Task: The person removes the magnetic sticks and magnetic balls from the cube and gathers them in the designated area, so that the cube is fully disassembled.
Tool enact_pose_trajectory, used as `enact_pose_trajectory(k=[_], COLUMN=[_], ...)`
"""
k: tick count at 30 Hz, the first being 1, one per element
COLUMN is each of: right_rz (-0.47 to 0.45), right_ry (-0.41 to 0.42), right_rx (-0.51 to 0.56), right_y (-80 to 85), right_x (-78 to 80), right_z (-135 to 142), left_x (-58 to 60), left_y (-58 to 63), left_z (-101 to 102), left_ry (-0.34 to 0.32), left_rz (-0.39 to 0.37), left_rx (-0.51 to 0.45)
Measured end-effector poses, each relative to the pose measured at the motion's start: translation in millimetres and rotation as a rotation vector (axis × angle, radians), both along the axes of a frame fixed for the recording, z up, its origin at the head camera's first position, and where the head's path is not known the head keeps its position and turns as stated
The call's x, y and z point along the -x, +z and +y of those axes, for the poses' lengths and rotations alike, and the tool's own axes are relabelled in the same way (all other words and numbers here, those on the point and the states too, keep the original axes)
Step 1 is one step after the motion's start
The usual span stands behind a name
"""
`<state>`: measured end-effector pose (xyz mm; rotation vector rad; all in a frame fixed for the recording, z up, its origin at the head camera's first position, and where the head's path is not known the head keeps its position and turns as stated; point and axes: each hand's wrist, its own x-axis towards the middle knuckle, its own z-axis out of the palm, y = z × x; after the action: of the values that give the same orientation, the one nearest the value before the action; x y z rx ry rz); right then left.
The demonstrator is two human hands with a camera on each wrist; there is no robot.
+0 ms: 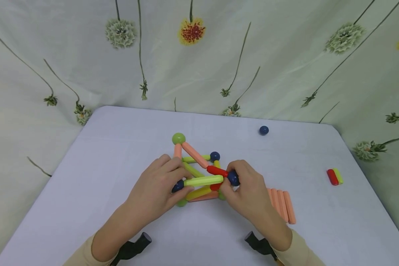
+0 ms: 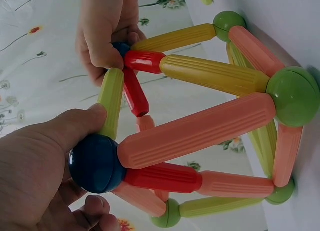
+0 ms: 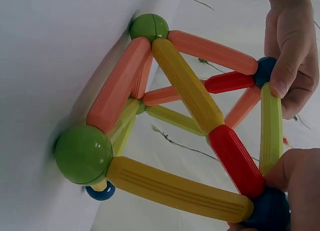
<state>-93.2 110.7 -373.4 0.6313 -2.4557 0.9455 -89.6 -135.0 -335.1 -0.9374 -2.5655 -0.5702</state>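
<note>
A frame of magnetic rods and balls stands on the white table, its green balls (image 2: 293, 96) at the base. My left hand (image 1: 159, 181) grips an upper blue ball (image 2: 97, 163), the thumb lying against a light-green rod (image 1: 203, 180). That rod spans toward a second blue ball (image 3: 270, 211), which my right hand (image 1: 247, 186) pinches. From the right ball run a red rod (image 3: 236, 161) and a curved yellow rod (image 3: 180, 188). A salmon rod (image 2: 197, 131) joins the left ball to the base. Fingers hide whether the light-green rod's far end touches the right ball.
Several salmon rods (image 1: 287, 207) lie side by side by my right forearm. A loose blue ball (image 1: 263, 130) is near the table's back edge. At the far right lie a short red rod (image 1: 332, 177) and a yellow-green one (image 1: 338, 176). Floral cloth (image 1: 203, 66) hangs behind.
</note>
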Motion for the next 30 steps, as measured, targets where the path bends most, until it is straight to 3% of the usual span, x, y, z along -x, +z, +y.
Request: enact_pose_trajectory(k=[10, 16, 24, 30], right_rz=[-0.031, 0.012, 0.014, -0.064], right_ry=[-0.031, -0.028, 0.010, 0.071], right_rx=[0.010, -0.026, -0.002, 0.066], right_y=[-6.6, -10.0, -12.1, -10.7], right_x=[-1.3, 0.0, 0.9, 0.7], right_z=[-1.6, -2.0, 0.0, 5.1], left_x=[0.2, 1.2, 1.6, 0.9], left_y=[-0.4, -0.5, -0.1, -0.2], left_z=[0.1, 0.0, 0.6, 0.4], left_ry=[-0.006, -0.001, -0.006, 0.002], left_rz=[-0.004, 0.006, 0.004, -0.002], left_rx=[-0.006, 0.000, 0.013, 0.017])
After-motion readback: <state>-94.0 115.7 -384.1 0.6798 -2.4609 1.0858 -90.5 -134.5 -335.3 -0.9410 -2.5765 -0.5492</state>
